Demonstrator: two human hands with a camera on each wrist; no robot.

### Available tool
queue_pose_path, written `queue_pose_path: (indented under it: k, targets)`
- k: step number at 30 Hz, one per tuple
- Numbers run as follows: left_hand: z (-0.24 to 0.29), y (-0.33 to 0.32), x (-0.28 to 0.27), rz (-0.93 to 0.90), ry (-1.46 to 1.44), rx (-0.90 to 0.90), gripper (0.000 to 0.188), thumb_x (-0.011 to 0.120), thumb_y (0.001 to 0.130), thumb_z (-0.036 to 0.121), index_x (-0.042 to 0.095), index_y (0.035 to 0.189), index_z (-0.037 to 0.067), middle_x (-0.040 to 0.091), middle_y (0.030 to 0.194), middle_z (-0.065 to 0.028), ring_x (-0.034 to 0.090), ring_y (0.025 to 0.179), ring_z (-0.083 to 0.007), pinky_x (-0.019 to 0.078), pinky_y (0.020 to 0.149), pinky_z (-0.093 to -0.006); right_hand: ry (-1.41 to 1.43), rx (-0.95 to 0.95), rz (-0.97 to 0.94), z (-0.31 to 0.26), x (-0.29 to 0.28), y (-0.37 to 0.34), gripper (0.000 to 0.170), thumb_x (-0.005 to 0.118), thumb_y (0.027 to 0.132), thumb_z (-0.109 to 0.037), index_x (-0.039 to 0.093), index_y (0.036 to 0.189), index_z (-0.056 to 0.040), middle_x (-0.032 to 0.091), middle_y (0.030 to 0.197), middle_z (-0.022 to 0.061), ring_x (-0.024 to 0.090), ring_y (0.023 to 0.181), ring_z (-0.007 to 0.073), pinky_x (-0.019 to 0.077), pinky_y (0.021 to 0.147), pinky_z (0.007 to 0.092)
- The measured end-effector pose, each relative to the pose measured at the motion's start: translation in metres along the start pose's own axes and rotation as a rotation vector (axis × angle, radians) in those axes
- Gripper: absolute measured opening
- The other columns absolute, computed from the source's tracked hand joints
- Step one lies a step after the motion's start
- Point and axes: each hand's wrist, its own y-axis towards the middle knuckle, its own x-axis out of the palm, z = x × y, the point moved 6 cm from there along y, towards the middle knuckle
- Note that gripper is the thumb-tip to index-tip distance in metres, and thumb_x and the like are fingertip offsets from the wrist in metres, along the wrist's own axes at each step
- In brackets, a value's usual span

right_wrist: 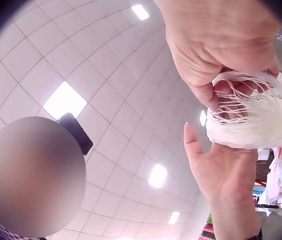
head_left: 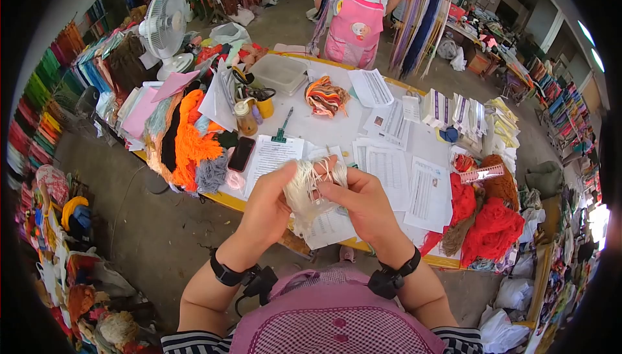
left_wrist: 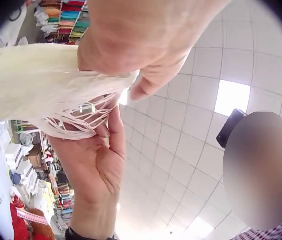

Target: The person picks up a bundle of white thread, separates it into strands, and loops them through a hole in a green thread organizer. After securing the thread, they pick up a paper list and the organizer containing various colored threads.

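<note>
A skein of cream-white yarn is held up between both hands, over the near edge of the table. My left hand grips its left side, with the thumb standing along the yarn. From the right, my right hand pinches a few strands at the top between thumb and fingers. In the left wrist view, thin strands spread apart like a net over the right hand's fingertips. The right wrist view shows the skein lying across the left hand, whose fingers are largely hidden behind it.
Printed sheets cover much of the table, with a phone and clipboard at left. An orange-brown yarn bundle lies beyond. Orange yarn and red yarn flank the sides. A person in a pink apron stands opposite.
</note>
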Motion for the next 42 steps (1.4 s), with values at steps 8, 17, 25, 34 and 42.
queue_pose_path:
  k: [8,17,25,34,42]
  targets:
    - [0.003,0.001,-0.009,0.028,0.289,0.083,0.020,0.063,0.090,0.008,0.069,0.105,-0.004,0.070,0.098,-0.0070,0.065,0.086,-0.0121,0.0525,0.078,-0.0280,0.011,-0.071,0.035,-0.005,-0.002,-0.003,0.022,0.069,0.087,-0.010,0.067,0.106,0.0021,0.068,0.093,0.0051,0.062,0.085,0.0110,0.0480,0.082,0.0271]
    - [0.003,0.002,0.012,0.004,0.094,-0.011,0.041,0.045,0.101,0.025,0.060,0.120,-0.008,0.066,0.115,-0.0123,0.064,0.098,-0.0161,0.0494,0.089,-0.0310,0.154,0.035,0.018,0.003,0.002,0.003,0.022,0.069,0.087,-0.011,0.067,0.104,0.0026,0.067,0.094,0.0054,0.063,0.084,0.0124,0.0484,0.080,0.0272]
    - [0.009,0.002,-0.007,-0.037,0.387,0.088,0.031,0.054,0.095,0.015,0.062,0.116,-0.007,0.067,0.114,-0.0121,0.063,0.102,-0.0168,0.0493,0.090,-0.0303,0.058,-0.016,-0.036,-0.006,0.006,0.001,0.023,0.068,0.087,-0.009,0.067,0.107,0.0025,0.069,0.096,0.0062,0.063,0.092,0.0118,0.0489,0.081,0.0258]
    - [0.007,0.005,-0.005,0.066,0.191,0.049,0.042,0.050,0.101,0.031,0.063,0.113,-0.006,0.068,0.107,-0.0128,0.065,0.092,-0.0147,0.0537,0.082,-0.0276,0.266,-0.026,0.001,0.001,-0.004,0.009,0.024,0.059,0.094,-0.012,0.059,0.114,0.0006,0.066,0.096,0.0062,0.064,0.090,0.0146,0.0505,0.082,0.0300]
    - [0.014,0.001,0.009,-0.109,0.683,0.279,0.040,0.041,0.103,0.025,0.058,0.126,-0.003,0.056,0.131,-0.0139,0.056,0.114,-0.0178,0.0464,0.095,-0.0292,0.227,0.084,0.013,0.004,0.007,0.013,0.033,0.067,0.091,-0.021,0.060,0.115,0.0002,0.064,0.097,0.0041,0.063,0.088,0.0132,0.0499,0.079,0.0285]
